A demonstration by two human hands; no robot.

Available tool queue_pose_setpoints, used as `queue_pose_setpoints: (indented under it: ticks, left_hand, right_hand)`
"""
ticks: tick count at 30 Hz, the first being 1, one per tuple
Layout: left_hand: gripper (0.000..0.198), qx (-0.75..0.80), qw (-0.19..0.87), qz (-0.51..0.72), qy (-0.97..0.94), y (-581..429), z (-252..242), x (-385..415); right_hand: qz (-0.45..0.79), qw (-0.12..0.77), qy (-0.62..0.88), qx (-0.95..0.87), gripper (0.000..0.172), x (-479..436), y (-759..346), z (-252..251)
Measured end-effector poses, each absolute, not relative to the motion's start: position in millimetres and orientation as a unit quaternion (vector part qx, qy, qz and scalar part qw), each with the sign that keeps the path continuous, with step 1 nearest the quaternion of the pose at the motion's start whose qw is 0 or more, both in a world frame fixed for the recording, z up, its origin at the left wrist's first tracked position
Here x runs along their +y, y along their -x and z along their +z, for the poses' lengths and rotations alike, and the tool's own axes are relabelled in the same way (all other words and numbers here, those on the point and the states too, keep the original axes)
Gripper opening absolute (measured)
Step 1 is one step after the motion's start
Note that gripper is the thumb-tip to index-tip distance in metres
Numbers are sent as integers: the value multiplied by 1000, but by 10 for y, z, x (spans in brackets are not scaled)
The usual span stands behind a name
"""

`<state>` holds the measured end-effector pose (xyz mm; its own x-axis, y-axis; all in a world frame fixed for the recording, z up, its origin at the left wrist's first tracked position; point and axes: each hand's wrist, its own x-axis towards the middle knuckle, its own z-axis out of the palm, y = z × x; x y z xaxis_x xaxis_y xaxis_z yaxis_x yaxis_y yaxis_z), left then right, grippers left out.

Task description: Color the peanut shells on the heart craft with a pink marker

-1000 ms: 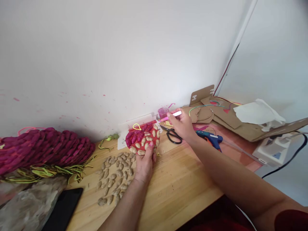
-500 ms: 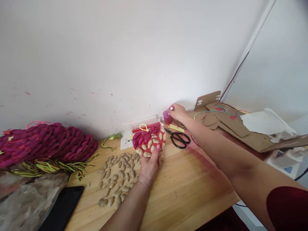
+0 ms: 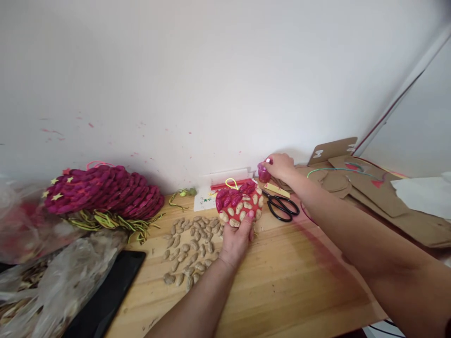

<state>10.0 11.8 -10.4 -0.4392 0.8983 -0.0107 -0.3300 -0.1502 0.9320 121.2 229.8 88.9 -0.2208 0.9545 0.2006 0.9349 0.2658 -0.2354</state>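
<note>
My left hand (image 3: pixel 238 240) grips a red, rounded craft piece (image 3: pixel 243 206) by its lower edge, thumb on the front. Peanut shells are stuck on it; those at the upper left are painted magenta, the others are plain. A yellow loop (image 3: pixel 231 183) stands at its top. At the back, my right hand (image 3: pixel 282 165) is closed at the mouth of a small clear cup (image 3: pixel 263 176) of magenta paint. Something small and white shows at its fingertips, too hidden to name. Loose peanuts (image 3: pixel 193 244) lie left of my left wrist.
Black-handled scissors (image 3: pixel 283 207) lie right of the craft piece. A stack of magenta finished pieces (image 3: pixel 105 190) with yellow-green tassels stands at left, near plastic bags (image 3: pixel 77 272) and a black flat object (image 3: pixel 112 291). Cardboard sheets (image 3: pixel 377 197) fill the right; the wall (image 3: pixel 211 94) rises behind.
The view has swung to the left, so everything sits further right in the picture. Both hands keep nearly the same places, at the craft piece and at the paint cup.
</note>
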Motion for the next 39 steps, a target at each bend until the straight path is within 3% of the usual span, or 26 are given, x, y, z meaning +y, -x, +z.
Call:
queue_pose_setpoints:
  ticks: [7,14,18,20,22,26,39]
  left_hand:
    - [55,464,448,691,-325,-100,-120,126]
    - [57,475,440,683,-338,-101,-65,111]
    - [58,480,436,677,-347,-99,-25,93]
    - [57,481,437,676,-346,-96,-14,83]
    - [58,488,437,671,-348,-91,-12,74]
    - [57,497,428,657,-371,-78,-28,62]
    - [48,497,408,632,-432,-78,56,1]
  right_hand:
    - [19,163,593,-788,35,2251,-1227,842]
    - [30,258,613,-746,34,2145,-1424,977]
    - [192,504,545,-642,34,1925,-1592,932]
    - [327,577,459,-591,40,1711,-1631,912]
    - [423,593,386,-566,42,1439,-1623,913]
    - [475,606,313,-556,36,918,-1520,914]
    - [287,600,263,-699,12,540,-1492,578]
